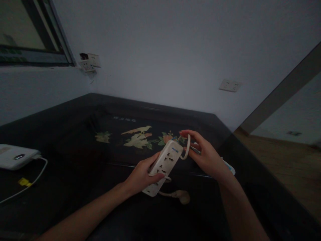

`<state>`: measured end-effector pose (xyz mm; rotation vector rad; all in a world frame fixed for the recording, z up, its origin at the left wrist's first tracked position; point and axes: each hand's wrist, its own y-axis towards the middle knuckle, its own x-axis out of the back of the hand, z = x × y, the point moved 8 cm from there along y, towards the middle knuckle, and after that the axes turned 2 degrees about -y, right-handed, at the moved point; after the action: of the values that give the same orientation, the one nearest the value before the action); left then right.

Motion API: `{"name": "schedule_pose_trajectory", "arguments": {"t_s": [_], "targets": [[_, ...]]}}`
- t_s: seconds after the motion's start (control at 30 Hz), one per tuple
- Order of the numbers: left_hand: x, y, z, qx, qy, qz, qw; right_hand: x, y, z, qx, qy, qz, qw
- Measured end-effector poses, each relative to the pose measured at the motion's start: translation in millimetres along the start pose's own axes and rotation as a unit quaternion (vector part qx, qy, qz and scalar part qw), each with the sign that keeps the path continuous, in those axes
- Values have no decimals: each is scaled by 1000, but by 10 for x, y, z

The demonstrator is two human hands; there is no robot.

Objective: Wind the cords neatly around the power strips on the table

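Note:
A white power strip point(165, 164) with several sockets is held above a black table point(75, 140). My left hand point(141, 176) is closed round its lower half, thumb across the face. My right hand point(204, 154) pinches the strip's white cord point(187, 147), which loops over its fingers near the strip's top end. The cord's plug point(183, 196) hangs below the strip, near the table surface.
A white device point(13, 156) with a white cable point(35, 179) and a yellow tag lies at the table's left. The tabletop bears a bird-and-flower inlay point(137, 137). Wall sockets point(230, 85) sit on the back wall, another outlet point(89, 62) near the window. Wooden floor lies right.

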<state>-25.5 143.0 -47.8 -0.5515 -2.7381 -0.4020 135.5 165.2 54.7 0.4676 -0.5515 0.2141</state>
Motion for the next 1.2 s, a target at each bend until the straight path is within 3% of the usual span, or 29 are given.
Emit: {"name": "schedule_pose_trajectory", "arguments": {"t_s": [0.13,0.23,0.43,0.5,0.63,0.73,0.83,1.0,1.2], "targets": [[-13,5,-50,-31,37,17,999,-87,104,172,31,-98,94,990],[-19,9,-58,-40,53,16,998,-247,127,368,74,-180,177,965],[17,40,110,-3,-8,-5,1000,-852,-99,692,152,-296,326,885],[72,68,178,-9,-62,-34,997,-1057,-241,735,183,-320,344,864],[196,117,400,39,-229,-111,966,-1164,-403,761,236,-358,232,873],[232,132,455,71,-320,-131,936,-1041,-468,714,249,-340,142,896],[254,130,397,82,-349,-127,925,-861,-505,581,232,-295,83,923],[236,97,359,120,-376,-118,911,-673,-587,197,199,-225,41,953],[241,75,417,145,-368,-130,909,-722,-640,-120,217,-196,45,955]]}}
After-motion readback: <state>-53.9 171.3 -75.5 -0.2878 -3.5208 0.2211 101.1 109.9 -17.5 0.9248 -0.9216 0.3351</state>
